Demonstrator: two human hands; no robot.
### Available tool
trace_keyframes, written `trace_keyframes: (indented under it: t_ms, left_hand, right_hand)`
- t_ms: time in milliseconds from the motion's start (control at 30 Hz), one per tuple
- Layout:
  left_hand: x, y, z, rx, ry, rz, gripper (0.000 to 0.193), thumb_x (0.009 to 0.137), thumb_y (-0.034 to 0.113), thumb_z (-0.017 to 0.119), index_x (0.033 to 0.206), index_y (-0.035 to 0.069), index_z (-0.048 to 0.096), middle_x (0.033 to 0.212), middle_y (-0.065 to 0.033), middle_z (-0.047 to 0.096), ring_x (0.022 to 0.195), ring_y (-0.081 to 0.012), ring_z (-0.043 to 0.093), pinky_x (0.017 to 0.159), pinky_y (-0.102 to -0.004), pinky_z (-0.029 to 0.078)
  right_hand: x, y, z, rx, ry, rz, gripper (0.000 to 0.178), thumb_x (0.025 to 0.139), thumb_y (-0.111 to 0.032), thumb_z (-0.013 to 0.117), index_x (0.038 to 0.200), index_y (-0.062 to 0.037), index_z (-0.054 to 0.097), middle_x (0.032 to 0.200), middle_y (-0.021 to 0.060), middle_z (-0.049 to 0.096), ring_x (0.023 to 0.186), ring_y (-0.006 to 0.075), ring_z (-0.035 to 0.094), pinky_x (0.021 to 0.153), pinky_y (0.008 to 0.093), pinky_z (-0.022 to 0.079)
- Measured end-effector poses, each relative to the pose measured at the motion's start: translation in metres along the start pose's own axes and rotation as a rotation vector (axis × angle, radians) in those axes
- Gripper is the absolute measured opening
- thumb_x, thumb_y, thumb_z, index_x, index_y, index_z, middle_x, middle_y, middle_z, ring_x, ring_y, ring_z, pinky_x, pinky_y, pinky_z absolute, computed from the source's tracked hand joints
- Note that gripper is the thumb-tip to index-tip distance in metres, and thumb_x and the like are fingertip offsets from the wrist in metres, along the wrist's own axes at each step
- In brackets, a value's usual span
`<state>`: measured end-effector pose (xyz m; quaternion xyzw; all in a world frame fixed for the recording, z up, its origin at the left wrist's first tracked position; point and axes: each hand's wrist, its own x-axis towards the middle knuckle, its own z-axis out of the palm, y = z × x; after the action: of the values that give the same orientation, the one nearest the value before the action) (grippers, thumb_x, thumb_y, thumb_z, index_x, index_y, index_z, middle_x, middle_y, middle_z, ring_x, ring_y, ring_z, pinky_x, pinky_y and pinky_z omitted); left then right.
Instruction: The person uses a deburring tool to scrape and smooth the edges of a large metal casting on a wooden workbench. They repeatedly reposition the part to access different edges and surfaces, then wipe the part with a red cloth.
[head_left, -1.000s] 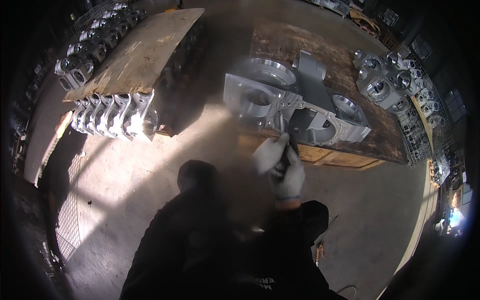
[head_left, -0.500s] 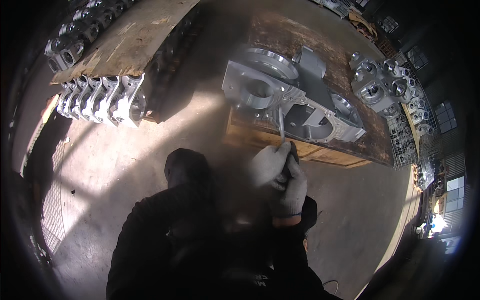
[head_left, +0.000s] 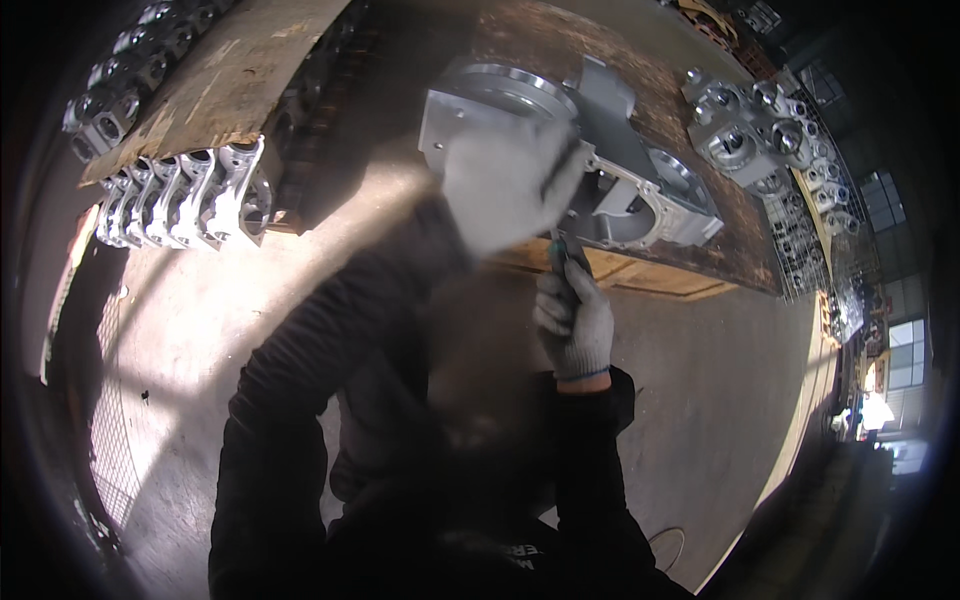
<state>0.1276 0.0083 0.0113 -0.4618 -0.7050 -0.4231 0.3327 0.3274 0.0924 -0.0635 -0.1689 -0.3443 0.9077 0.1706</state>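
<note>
one grip of mine, the gloved right hand point(head_left: 578, 330), is clamped around a dark-handled tool point(head_left: 558, 254) at the near side of the silver casting point(head_left: 608, 138). my gloved left hand point(head_left: 508, 188), blurred, is over the casting's left part; i cannot tell whether that grip is apart or together. the casting lies on the brown wooden table point(head_left: 655, 108).

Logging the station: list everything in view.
bench: 1, brown, centre-right
large casting: 1, silver, on bench
smaller castings: several, silver, bench's right
wire mesh: uncounted, grey, far right
board: 1, tan, upper left
upper-left castings: several, silver, beside board
lower-left castings: several, silver, beneath board's edge
floor: 1, grey, below
tool: 1, dark and green, near large casting
left hand: 1, white-gloved, before large casting
right hand: 1, white-gloved, holding tool
sleeves: 2, black, lower centre
</note>
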Motion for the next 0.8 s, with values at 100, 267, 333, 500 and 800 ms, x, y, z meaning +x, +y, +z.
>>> trace_keyframes:
  t_ms: [100, 267, 333, 500, 800]
  left_hand:
    - [0.050, -0.048, 0.021, 0.087, 0.110, 0.261, 0.029, 0.104, 0.037, 0.063, 0.103, 0.010, 0.073, 0.076, -0.0096, 0.070, 0.071, -0.0338, 0.071, 0.071, -0.0476, 0.057]
    - [0.048, -0.078, 0.034, 0.268, -0.604, -0.094, 0.049, 0.113, 0.049, 0.043, 0.113, 0.015, 0.079, 0.086, -0.0123, 0.077, 0.083, -0.0323, 0.075, 0.077, -0.0416, 0.060]
    - [0.045, -0.073, 0.031, 0.134, -0.536, -0.081, 0.060, 0.114, 0.053, 0.036, 0.106, 0.015, 0.082, 0.082, -0.0144, 0.077, 0.078, -0.0343, 0.075, 0.076, -0.0425, 0.061]
    - [0.055, -0.063, 0.029, 0.255, -0.497, -0.084, 0.071, 0.114, 0.053, 0.034, 0.088, 0.008, 0.081, 0.071, -0.0164, 0.073, 0.071, -0.0369, 0.074, 0.073, -0.0433, 0.062]
    - [0.047, -0.067, 0.037, 0.247, -0.484, -0.111, 0.056, 0.114, 0.048, 0.043, 0.098, 0.009, 0.081, 0.084, -0.0186, 0.075, 0.079, -0.0398, 0.074, 0.072, -0.0490, 0.060]
  right_hand:
    - [0.010, -0.010, -0.004, 0.205, -0.080, 0.074, 0.028, 0.112, -0.017, 0.056, 0.137, -0.0111, 0.067, 0.085, -0.0044, 0.053, 0.063, 0.0030, 0.043, 0.043, 0.0174, 0.031]
    - [0.039, -0.032, -0.007, -0.315, -0.018, -0.045, 0.023, 0.111, -0.016, 0.058, 0.131, -0.0073, 0.066, 0.085, -0.0037, 0.055, 0.060, 0.0017, 0.042, 0.043, 0.0159, 0.030]
    - [0.036, -0.043, -0.010, 0.068, 0.170, 0.145, 0.023, 0.111, -0.017, 0.057, 0.131, -0.0078, 0.065, 0.080, -0.0057, 0.051, 0.056, 0.0009, 0.040, 0.042, 0.0158, 0.029]
    - [0.000, -0.066, -0.038, 0.128, 0.052, 0.182, 0.039, 0.110, -0.017, 0.057, 0.149, -0.0133, 0.060, 0.088, -0.0077, 0.055, 0.053, -0.0003, 0.037, 0.040, 0.0163, 0.025]
    - [0.007, -0.096, -0.126, 0.120, -0.136, 0.365, 0.038, 0.109, -0.018, 0.061, 0.147, -0.0162, 0.062, 0.096, -0.0095, 0.056, 0.054, 0.0005, 0.035, 0.039, 0.0136, 0.028]
